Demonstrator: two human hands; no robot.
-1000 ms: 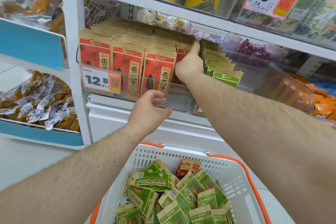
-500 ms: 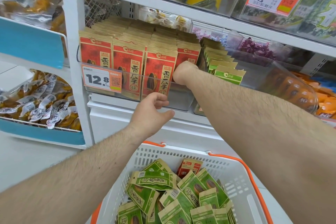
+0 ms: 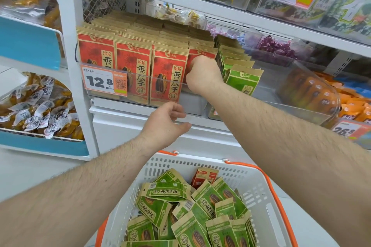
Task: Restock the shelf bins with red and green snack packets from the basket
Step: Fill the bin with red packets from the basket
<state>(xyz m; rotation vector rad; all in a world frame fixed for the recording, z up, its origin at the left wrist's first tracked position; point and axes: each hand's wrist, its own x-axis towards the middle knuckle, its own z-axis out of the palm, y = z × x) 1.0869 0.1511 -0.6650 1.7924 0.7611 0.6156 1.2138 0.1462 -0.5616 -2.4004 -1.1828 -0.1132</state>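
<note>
1. At centre left of the frame, the clear shelf bin holds upright rows of red packets, with a 12.8 price tag on its front wall
2. Your left hand hovers just below that bin's front edge, fingers loosely curled and apart, holding nothing
3. Your right hand is inside the bin at its right end, fingers curled against the front red packet of the last row; you cannot tell whether they grip it
4. Just right of it stand green packets
5. At lower centre, the white basket holds many green packets and one red packet
</note>
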